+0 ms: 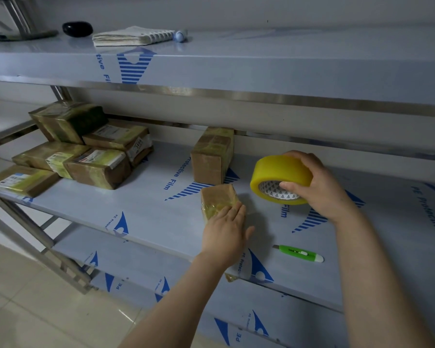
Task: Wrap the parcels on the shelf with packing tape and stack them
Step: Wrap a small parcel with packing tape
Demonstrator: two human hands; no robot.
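Note:
A small brown parcel lies on the middle shelf, glossy tape over its near end. My left hand rests flat on that near end with straight fingers. My right hand grips a yellow roll of packing tape, held just above the shelf to the right of the parcel, with fingers in its core. A taller brown parcel stands upright behind the small one. A stack of several taped parcels sits at the shelf's left end.
A green utility knife lies near the shelf's front edge, below my right hand. The upper shelf overhangs close above and carries a folded stack of papers, a black object and a small pale ball.

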